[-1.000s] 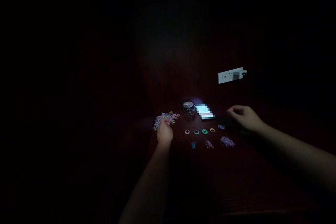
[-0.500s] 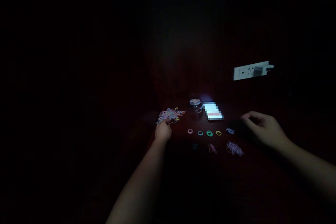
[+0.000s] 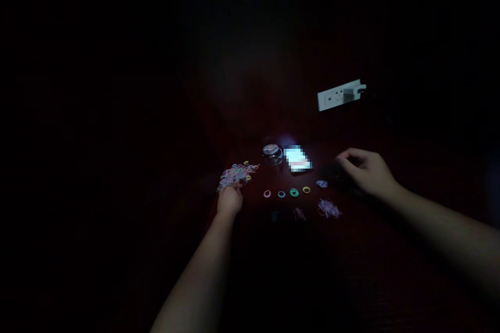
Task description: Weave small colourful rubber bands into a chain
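My left hand (image 3: 230, 199) is at the near edge of a heap of small coloured rubber bands (image 3: 238, 173). Its fingers are curled at the bands, and whatever they pinch is too dark to make out. On the right, my right hand (image 3: 369, 169) has thumb and forefinger tips together, with anything between them too small to see. Between the hands runs a row of rings: pink (image 3: 267, 194), blue (image 3: 282, 194), green (image 3: 294, 193), yellow (image 3: 307, 190) and a lilac bundle (image 3: 322, 184). Nearer me lie a lilac pile of bands (image 3: 329, 208), a pink pile (image 3: 299, 213) and a dim dark pile (image 3: 275, 216).
A lidded clear jar (image 3: 272, 154) stands behind the row, beside a lit phone (image 3: 298, 158) with a blurred screen. A white socket strip (image 3: 339, 95) with a plug is on the wall at the back right. Most surroundings are dark.
The whole view has shifted, so the things and both hands appear further left. My left hand remains at the heap, and my right hand keeps its pinched shape.
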`<state>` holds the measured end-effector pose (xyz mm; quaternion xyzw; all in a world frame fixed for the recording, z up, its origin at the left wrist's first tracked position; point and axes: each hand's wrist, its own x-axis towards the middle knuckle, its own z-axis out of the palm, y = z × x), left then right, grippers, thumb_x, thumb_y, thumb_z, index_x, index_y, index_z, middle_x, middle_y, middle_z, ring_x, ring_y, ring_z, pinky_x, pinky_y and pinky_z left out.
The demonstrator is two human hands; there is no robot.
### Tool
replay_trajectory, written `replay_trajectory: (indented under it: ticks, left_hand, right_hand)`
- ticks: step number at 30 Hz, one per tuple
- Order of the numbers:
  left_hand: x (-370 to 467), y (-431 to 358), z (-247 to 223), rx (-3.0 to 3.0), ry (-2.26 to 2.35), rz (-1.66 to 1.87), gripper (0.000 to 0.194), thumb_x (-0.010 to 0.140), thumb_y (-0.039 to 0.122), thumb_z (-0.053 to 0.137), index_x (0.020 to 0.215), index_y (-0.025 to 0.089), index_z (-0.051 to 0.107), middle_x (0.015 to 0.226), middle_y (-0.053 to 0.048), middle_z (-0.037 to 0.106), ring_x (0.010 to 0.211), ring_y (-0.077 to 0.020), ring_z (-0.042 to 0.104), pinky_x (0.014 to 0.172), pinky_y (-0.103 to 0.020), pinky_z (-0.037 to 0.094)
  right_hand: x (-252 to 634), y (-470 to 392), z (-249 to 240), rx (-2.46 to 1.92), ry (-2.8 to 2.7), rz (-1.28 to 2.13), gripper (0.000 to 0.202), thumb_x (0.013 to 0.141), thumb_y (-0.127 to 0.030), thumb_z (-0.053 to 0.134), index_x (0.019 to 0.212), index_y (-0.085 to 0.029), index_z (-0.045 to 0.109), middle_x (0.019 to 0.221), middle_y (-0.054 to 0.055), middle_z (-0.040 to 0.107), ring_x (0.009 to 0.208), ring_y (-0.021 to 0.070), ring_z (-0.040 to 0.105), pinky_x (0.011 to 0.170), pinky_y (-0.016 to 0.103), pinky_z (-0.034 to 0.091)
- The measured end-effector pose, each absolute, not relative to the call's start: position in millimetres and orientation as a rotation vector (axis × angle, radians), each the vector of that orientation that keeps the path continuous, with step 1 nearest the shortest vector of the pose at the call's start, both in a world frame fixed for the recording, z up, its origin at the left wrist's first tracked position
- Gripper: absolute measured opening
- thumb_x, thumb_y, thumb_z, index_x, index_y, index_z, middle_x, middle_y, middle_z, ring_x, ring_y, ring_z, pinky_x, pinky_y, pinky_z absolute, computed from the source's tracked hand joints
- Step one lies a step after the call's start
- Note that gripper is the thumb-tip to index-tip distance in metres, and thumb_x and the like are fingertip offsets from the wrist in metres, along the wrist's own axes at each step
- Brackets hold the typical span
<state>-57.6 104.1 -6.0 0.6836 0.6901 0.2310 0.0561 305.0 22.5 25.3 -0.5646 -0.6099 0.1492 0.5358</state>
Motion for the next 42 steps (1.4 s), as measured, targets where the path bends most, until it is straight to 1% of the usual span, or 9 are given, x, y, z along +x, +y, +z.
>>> replay_trajectory:
  ticks: [4, 6, 10, 16, 20, 24, 30, 35, 42]
  left_hand:
    - [-58.2, 107.5, -9.5, 2.100, 2.104, 0.687, 0.033, 0.086, 0.016, 0.048, 0.112, 0.017, 0.069, 0.120, -0.010, 0.067, 0.115, -0.0253, 0.059, 0.103, -0.035, 0.042]
    - [-58.4, 108.8, -10.4, 2.102, 2.104, 0.685, 0.034, 0.085, 0.015, 0.050, 0.113, 0.017, 0.069, 0.122, -0.009, 0.066, 0.115, -0.0244, 0.059, 0.104, -0.034, 0.041]
    - [-57.8, 108.9, -9.4, 2.087, 2.101, 0.692, 0.031, 0.085, 0.016, 0.053, 0.110, 0.019, 0.070, 0.115, -0.009, 0.069, 0.110, -0.0236, 0.062, 0.100, -0.033, 0.043]
    - [-55.5, 105.6, -5.6, 2.033, 2.065, 0.747, 0.025, 0.084, 0.019, 0.054, 0.100, 0.020, 0.072, 0.102, -0.010, 0.073, 0.096, -0.0257, 0.067, 0.087, -0.034, 0.049]
    - [-54.8, 104.1, -4.0, 2.013, 1.982, 0.812, 0.020, 0.082, 0.018, 0.056, 0.093, 0.021, 0.072, 0.093, -0.007, 0.074, 0.083, -0.0210, 0.068, 0.079, -0.030, 0.049]
    - [-55.1, 104.9, -6.0, 1.993, 1.901, 0.894, 0.012, 0.081, 0.015, 0.057, 0.087, 0.018, 0.066, 0.087, -0.005, 0.072, 0.073, -0.0153, 0.065, 0.071, -0.025, 0.048]
    - [-55.9, 107.8, -11.2, 1.970, 1.867, 0.958, 0.006, 0.079, 0.014, 0.060, 0.084, 0.017, 0.062, 0.081, -0.005, 0.070, 0.069, -0.0132, 0.063, 0.069, -0.025, 0.046]
    - [-55.1, 112.3, -15.2, 1.979, 1.838, 0.980, 0.010, 0.078, 0.018, 0.064, 0.088, 0.018, 0.061, 0.084, -0.004, 0.069, 0.069, -0.0117, 0.062, 0.070, -0.025, 0.046]
    - [-50.6, 111.1, -14.8, 2.016, 1.831, 0.955, 0.005, 0.079, 0.014, 0.059, 0.083, 0.018, 0.062, 0.079, -0.003, 0.068, 0.068, -0.0132, 0.060, 0.070, -0.026, 0.044]
  right_hand:
    - [310.0, 26.7, 21.9, -1.293, -1.325, 0.259, 0.022, 0.079, -0.039, 0.057, 0.072, -0.019, 0.062, 0.074, 0.005, 0.065, 0.066, 0.0193, 0.061, 0.060, 0.029, 0.047]
    - [312.4, 29.0, 19.9, -1.275, -1.294, 0.233, 0.022, 0.078, -0.039, 0.057, 0.071, -0.019, 0.062, 0.073, 0.005, 0.065, 0.065, 0.0188, 0.060, 0.058, 0.029, 0.047]
    - [313.7, 30.9, 17.8, -1.283, -1.296, 0.230, 0.023, 0.079, -0.039, 0.058, 0.072, -0.018, 0.063, 0.073, 0.004, 0.066, 0.062, 0.0178, 0.059, 0.056, 0.029, 0.046]
    - [312.1, 29.6, 18.6, -1.291, -1.308, 0.245, 0.023, 0.079, -0.040, 0.057, 0.071, -0.019, 0.062, 0.073, 0.005, 0.066, 0.062, 0.0187, 0.060, 0.056, 0.030, 0.047]
    - [312.9, 31.1, 17.0, -1.272, -1.301, 0.244, 0.025, 0.080, -0.041, 0.056, 0.069, -0.019, 0.062, 0.072, 0.005, 0.066, 0.063, 0.0188, 0.060, 0.056, 0.029, 0.046]
    - [313.3, 32.3, 15.8, -1.245, -1.307, 0.262, 0.027, 0.082, -0.041, 0.056, 0.070, -0.019, 0.064, 0.071, 0.005, 0.066, 0.066, 0.0192, 0.061, 0.059, 0.029, 0.046]
    - [311.7, 29.6, 18.7, -1.252, -1.309, 0.228, 0.026, 0.083, -0.040, 0.055, 0.070, -0.020, 0.064, 0.072, 0.004, 0.067, 0.067, 0.0199, 0.062, 0.060, 0.030, 0.046]
    - [309.8, 27.9, 21.6, -1.259, -1.286, 0.235, 0.026, 0.082, -0.041, 0.055, 0.068, -0.020, 0.063, 0.070, 0.004, 0.066, 0.064, 0.0192, 0.061, 0.056, 0.029, 0.044]
    - [309.6, 25.1, 22.2, -1.296, -1.282, 0.240, 0.035, 0.086, -0.046, 0.050, 0.070, -0.020, 0.066, 0.063, 0.003, 0.060, 0.058, 0.0172, 0.054, 0.052, 0.029, 0.039]
